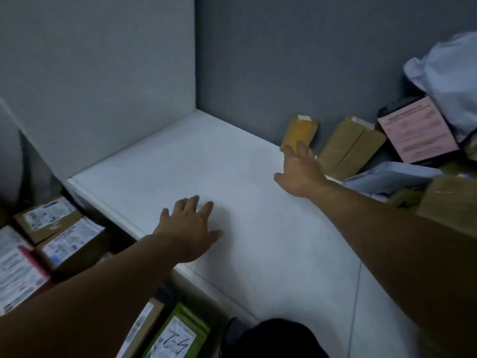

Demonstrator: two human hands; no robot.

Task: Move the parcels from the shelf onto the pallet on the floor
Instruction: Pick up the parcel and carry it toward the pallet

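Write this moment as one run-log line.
phase: reach | right hand: open, fingers at small yellow-brown taped parcel | left hand: open, spread on white shelf surface | held: nothing

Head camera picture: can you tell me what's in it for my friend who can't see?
A person's right hand reaches across a white shelf to a small yellow parcel against the grey wall; the left hand spreads open near the front edge. More parcels crowd the right end; labelled boxes sit below left.

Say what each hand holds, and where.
Nothing is held. The left hand lies flat on the shelf; the right hand reaches the yellow parcel at its lower end, fingers straight.
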